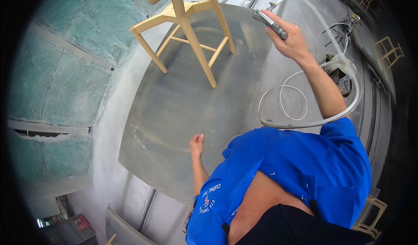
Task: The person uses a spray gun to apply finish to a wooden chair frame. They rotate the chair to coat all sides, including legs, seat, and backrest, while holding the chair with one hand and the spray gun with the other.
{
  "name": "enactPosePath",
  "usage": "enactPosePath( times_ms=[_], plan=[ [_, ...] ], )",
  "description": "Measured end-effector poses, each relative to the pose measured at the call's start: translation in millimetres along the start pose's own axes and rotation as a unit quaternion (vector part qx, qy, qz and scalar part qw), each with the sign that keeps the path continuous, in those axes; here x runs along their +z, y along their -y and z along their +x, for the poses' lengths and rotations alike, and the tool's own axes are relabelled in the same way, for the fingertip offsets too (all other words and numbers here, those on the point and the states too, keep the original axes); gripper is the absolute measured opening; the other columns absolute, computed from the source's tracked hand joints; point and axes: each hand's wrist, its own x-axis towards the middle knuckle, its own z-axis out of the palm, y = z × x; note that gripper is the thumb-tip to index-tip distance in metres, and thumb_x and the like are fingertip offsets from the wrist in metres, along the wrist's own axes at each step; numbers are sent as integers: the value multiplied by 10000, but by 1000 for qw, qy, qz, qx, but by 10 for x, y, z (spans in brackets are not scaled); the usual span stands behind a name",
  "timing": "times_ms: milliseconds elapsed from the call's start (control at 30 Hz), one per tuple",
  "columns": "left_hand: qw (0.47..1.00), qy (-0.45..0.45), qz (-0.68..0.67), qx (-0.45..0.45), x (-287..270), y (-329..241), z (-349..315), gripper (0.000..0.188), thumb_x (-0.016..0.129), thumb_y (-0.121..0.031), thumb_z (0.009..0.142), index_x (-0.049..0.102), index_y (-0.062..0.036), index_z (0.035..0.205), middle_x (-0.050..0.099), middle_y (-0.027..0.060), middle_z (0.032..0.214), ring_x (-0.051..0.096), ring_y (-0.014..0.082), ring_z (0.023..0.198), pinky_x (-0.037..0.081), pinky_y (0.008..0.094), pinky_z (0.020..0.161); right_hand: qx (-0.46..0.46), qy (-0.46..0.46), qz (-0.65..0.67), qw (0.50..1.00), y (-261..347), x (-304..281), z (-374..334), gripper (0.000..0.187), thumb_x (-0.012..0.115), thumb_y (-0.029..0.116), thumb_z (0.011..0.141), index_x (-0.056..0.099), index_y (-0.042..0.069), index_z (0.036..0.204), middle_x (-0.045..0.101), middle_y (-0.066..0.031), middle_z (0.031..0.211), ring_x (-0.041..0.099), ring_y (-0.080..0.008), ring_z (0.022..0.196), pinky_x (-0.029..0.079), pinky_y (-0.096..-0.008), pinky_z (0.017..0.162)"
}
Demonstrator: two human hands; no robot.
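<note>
My right hand (292, 40) is raised at the upper right, its fingers wrapped round a grey metal spray gun (272, 25). The gun points to the left, toward a pale wooden chair frame (192, 38); a gap separates the two. From the gun a whitish hose (320, 18) loops over and hangs across my right forearm. The chair stands on a wide grey board (170, 114) with rounded edges, and its top is cut off by the picture's edge. My left hand (197, 144) hangs low over the board, fingers curled in a loose fist, touching nothing visible.
Teal filter matting (65, 75) in panels lines the left wall. Coiled thin hose (283, 86) lies on the floor to the right, beside a dark container (341, 82). Several more chair frames (389, 52) stand along the right. A floor rail (148, 206) runs at lower left.
</note>
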Motion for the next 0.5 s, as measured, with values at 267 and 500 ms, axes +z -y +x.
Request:
enactPosePath(
  times_ms=[267, 500],
  plan=[
    [996, -73, -54, 15, -477, -629, 150, 249, 680, -272, 1023, 706, -53, 1140, 730, 28, 944, 662, 115, 850, 520, 279, 748, 240, 25, 299, 923, -21, 169, -380, 534, 640, 220, 1020, 516, 50, 1511, 681, -34, 873, 656, -96, 770, 449, -207, 481],
    [986, -141, -70, 64, -881, -1212, 442, 230, 667, -220, 1030, 710, -16, 1129, 717, 32, 947, 640, 118, 878, 526, 279, 809, 15, 63, 26, 998, -583, 544, -638, 554, 689, 182, 961, 557, 202, 1499, 752, -150, 1099, 742, -293, 927, 586, -389, 780]
  ],
)
